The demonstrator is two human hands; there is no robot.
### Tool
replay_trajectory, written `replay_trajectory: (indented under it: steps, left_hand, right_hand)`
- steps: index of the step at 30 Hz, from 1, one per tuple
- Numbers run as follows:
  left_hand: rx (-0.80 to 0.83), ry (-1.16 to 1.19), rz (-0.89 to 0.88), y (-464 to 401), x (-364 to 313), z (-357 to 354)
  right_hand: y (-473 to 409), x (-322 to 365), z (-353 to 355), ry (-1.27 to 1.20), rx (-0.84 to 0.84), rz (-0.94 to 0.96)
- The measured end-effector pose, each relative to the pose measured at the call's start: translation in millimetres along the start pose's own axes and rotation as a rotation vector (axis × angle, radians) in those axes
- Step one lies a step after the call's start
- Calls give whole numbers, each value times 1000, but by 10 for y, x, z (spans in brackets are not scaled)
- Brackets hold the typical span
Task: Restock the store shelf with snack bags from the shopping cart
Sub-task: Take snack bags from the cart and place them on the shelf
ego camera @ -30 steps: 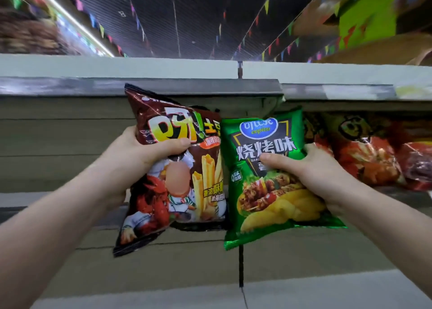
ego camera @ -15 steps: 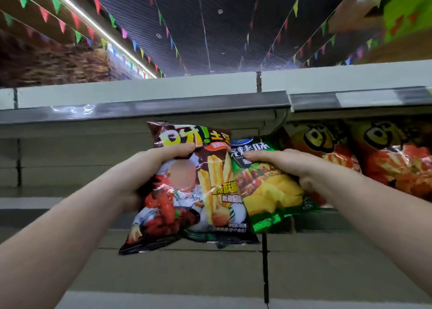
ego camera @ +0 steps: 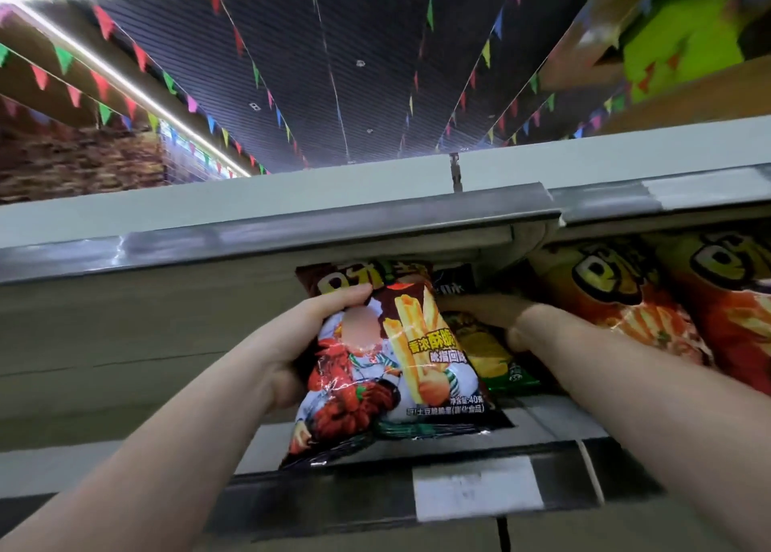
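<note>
Brown snack bag (ego camera: pixel 392 359) gripped by left hand (ego camera: pixel 308 343), thumb over its top, at shelf (ego camera: pixel 467 493) mouth, not yet set. Right hand (ego camera: pixel 492 317) pushes green bag (ego camera: pixel 496 355) in beside orange bags (ego camera: pixel 617 301); its fingers hidden behind the brown bag, grip unclear. Cart unseen, so remainder unknown.

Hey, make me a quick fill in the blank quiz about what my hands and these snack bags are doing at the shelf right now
1. The left hand holds a dark brown bag printed with ____ sticks.
2. The right hand pushes the ____ bag onto the shelf.
3. The brown bag lies partly in ____ of the green one.
4. Right of both hands stand ____ bags.

Missing words: potato; green; front; orange
</note>
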State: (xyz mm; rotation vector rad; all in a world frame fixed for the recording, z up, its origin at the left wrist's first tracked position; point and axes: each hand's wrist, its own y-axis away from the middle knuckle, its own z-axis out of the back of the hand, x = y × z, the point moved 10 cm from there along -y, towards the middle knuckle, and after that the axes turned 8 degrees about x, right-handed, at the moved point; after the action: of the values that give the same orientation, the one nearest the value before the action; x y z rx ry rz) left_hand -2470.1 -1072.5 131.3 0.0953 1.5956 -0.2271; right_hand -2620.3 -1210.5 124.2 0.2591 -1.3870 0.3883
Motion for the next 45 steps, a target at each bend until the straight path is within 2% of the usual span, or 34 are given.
replay_trajectory:
  steps: [4,8,13,19,24,28,32,37,45]
  left_hand:
    - [-14,-30,-36,-209,-14,137]
    - [3,-33,4,-375,81,203]
    - [28,-21,-1,-495,139,185]
    - [-30,-5,0,-668,188,163]
    - [-36,6,-18,-894,129,-46]
    - [-122,-39,-107,-1054,79,-63]
    - [-192,-96,-134,-1145,149,-17]
    - [-265,-213,-198,-1204,147,81]
    - [-331,-208,-144,-1195,213,71]
  right_hand:
    - [-177,43,-20,-3,3,34]
    - [-332,-14,40,-20,-54,17]
    - [-371,-25,10,126,-118,34]
    - [-74,35,91,138,-139,67]
    - [254,6,393,182,-271,56]
    - [433,26,401,201,-246,105]
    - [473,-43,263,342,-206,88]
    - [444,-45,178,483,-241,119]
    - [485,-53,157,482,-309,149]
